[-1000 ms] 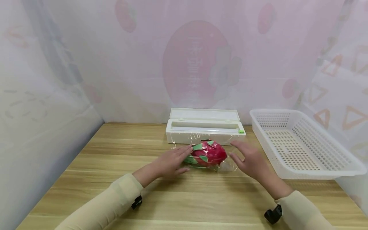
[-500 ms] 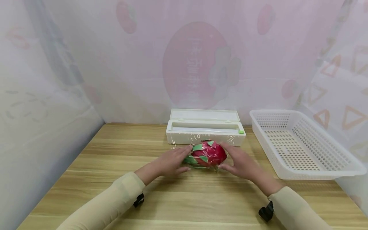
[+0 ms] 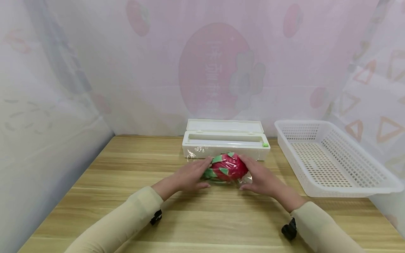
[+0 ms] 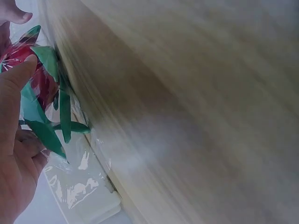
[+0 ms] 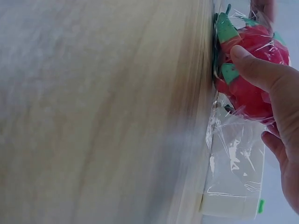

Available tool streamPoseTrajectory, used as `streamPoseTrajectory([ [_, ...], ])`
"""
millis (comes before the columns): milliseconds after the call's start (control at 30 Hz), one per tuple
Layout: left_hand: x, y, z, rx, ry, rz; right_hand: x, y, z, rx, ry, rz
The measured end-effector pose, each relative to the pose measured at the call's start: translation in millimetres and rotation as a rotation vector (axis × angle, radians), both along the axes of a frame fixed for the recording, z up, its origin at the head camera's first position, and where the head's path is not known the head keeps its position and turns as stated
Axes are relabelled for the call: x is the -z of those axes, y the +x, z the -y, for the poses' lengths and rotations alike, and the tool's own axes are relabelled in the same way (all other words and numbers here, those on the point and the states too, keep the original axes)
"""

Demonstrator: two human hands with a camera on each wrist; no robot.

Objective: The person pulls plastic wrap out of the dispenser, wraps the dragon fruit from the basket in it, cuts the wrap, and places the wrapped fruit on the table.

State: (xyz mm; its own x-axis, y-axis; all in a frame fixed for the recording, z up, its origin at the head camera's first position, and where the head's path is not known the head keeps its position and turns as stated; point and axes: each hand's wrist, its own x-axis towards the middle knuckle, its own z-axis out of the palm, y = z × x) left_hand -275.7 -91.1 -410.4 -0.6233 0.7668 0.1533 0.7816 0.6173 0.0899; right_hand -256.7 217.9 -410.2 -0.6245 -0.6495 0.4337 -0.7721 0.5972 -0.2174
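A red dragon fruit with green scales lies on the table, covered in clear cling film. The left hand holds its green left end, thumb in front and fingers on the far side. At the red right end, the right hand holds the fruit through the film. The right wrist view shows the thumb across the front of the fruit, the other fingers mostly behind it. Loose film spreads from the fruit toward the white cling film dispenser.
The dispenser stands behind the fruit with its lid raised and a green slider at its right end. A white perforated basket sits on the right of the wooden table. Printed cloth walls enclose the back and sides.
The right hand has come in from the right and now touches the fruit's right end. The left hand has stayed at the left end. The film around the fruit has shifted slightly.
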Motion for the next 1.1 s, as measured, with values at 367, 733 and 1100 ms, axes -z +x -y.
streamPoseTrajectory([
  [367, 4.9, -5.6, -10.0, -0.074, 0.052, 0.062, 5.8, -8.7, 15.5, 0.071, -0.102, -0.02],
  [733, 4.5, -6.5, -13.9, -0.076, 0.062, 0.046, 3.9, -8.3, 27.7, 0.209, -0.125, -0.005],
  [1100, 5.0, -3.8, -12.9, -0.082, 0.103, 0.047, 6.4, -5.9, 33.5, 0.232, -0.105, -0.046],
])
